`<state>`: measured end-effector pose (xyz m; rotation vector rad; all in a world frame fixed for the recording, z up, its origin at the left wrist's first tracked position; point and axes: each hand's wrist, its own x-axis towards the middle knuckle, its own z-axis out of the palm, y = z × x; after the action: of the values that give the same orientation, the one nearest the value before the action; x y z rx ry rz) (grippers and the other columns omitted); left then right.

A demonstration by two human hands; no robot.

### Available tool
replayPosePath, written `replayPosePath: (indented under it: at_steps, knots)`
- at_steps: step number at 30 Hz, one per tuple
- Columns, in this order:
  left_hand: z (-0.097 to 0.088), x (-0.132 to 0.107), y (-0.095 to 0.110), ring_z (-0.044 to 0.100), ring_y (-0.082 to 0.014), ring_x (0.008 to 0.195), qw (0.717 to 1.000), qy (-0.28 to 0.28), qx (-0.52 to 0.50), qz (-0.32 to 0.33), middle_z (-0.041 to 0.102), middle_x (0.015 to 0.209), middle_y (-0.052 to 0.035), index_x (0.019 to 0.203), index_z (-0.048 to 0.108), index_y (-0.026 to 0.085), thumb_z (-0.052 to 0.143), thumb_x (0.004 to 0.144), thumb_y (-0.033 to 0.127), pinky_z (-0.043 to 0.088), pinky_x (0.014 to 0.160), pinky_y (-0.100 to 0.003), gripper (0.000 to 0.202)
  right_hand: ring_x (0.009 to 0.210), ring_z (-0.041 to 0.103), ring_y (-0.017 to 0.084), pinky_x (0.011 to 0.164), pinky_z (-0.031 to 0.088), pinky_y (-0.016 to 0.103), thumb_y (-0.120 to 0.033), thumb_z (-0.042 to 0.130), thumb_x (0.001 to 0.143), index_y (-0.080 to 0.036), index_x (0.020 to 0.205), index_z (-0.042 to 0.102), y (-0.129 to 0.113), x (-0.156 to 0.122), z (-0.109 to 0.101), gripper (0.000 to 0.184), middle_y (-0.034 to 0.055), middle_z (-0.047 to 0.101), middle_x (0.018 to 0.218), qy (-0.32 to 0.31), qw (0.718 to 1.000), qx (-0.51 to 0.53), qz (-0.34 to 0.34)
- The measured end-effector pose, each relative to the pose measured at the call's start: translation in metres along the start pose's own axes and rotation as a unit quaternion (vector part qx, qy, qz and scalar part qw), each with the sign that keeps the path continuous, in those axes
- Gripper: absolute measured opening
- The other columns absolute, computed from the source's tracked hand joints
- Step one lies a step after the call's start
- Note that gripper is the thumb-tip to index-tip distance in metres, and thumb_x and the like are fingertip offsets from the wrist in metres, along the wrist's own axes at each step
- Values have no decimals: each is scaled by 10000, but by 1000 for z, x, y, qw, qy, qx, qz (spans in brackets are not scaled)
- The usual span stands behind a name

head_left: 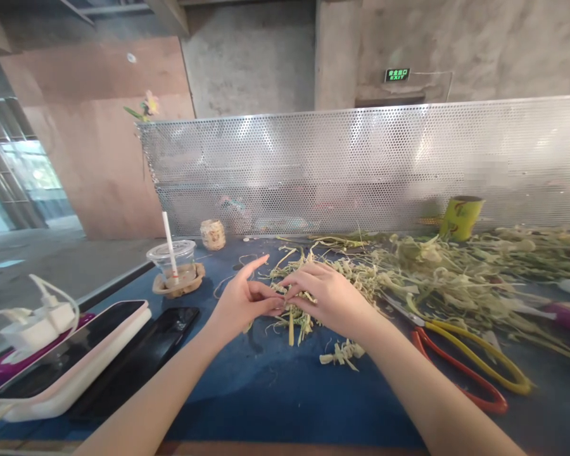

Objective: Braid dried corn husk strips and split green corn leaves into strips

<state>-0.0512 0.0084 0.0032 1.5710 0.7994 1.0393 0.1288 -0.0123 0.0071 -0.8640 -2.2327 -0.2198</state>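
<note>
Left hand and right hand meet at the straw bundle, fingertips pinching its near part between them. Bundle sits under and just beyond the fingertips, strands poking out below toward the person; exact grip points partly hidden by the fingers. Both forearms reach in from the bottom corners, converging mid-table. Left hand has one finger stretched out forward, thumb and others bent in to the straw; right hand arches over from the right, palm down. Bundle is pale green-yellow, knotty, frayed, with one flat strip hanging down. Loose scrap on the blue table, near the right wrist. Scissors right of that, red and yellow handles. Bigger straw heap beyond, spreading right. Cup and phones off left.
</note>
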Motion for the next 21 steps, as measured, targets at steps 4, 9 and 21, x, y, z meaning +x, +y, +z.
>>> replayPosePath:
  at_steps: [4,9,21]
  knots:
    - [0,-2,2,619,-162,598,1000,15,-14,-13,651,612,-3,1315,196,114,707,598,174,511,648,-342,883,834,560,157,773,400,325,-213,529,791,-175,902,605,-1,1,5,139,49,648,819,62,995,-81,-23]
    - [0,-2,3,625,-158,617,999,21,-17,-26,654,628,-1,1311,209,102,703,606,172,516,666,-334,864,903,552,168,805,390,338,-185,497,801,-189,1039,561,-3,2,6,247,43,657,874,40,996,-74,-9]
    - [0,-1,0,630,-158,658,999,23,-38,-26,661,675,-14,1310,222,92,690,618,159,524,682,-331,838,954,537,182,837,411,358,-208,486,816,-164,1197,454,-3,0,6,385,70,622,1016,-3,999,-54,1]
